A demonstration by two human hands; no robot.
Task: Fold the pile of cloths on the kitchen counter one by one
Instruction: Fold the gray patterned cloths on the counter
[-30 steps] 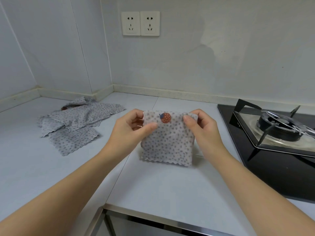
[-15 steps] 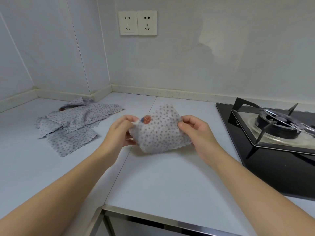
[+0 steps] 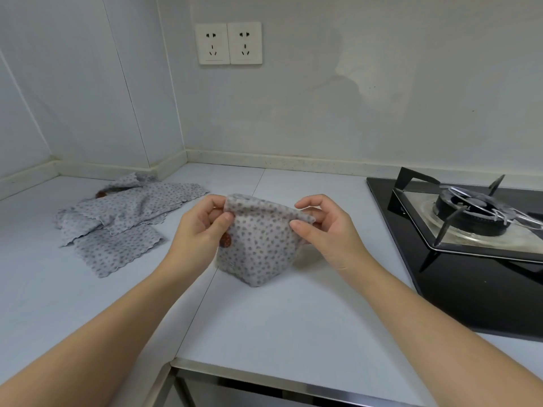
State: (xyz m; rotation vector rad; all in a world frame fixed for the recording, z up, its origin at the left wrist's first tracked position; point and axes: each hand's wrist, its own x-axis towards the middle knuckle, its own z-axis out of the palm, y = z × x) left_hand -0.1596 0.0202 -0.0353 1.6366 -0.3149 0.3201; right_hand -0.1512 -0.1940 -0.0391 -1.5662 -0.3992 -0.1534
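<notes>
Grey, dotted cloth (image 3: 258,248) is hanging between both hands over the middle of the bench (image 3: 279,318), folded small, with its lower corner pointing down toward the surface; whether that corner is touching the bench I cannot tell. The left hand (image 3: 199,230) is pinching the cloth's upper left corner, its thumb lying on the near face and its fingers (image 3: 213,201) curling behind. A red patch (image 3: 225,240) on the cloth is peeking out just beside that thumb. The right hand (image 3: 326,230) is pinching the upper right corner in the same way, its thumb in front and its fingers (image 3: 308,202) arching over the top edge. The pile (image 3: 123,218) of matching cloths is lying rumpled toward the far left corner of the bench, well apart from the hands. A black hob (image 3: 470,218) is sitting along the right edge, its burner grate standing near the far side. Two white sockets (image 3: 229,44) are showing on the wall behind the bench.
</notes>
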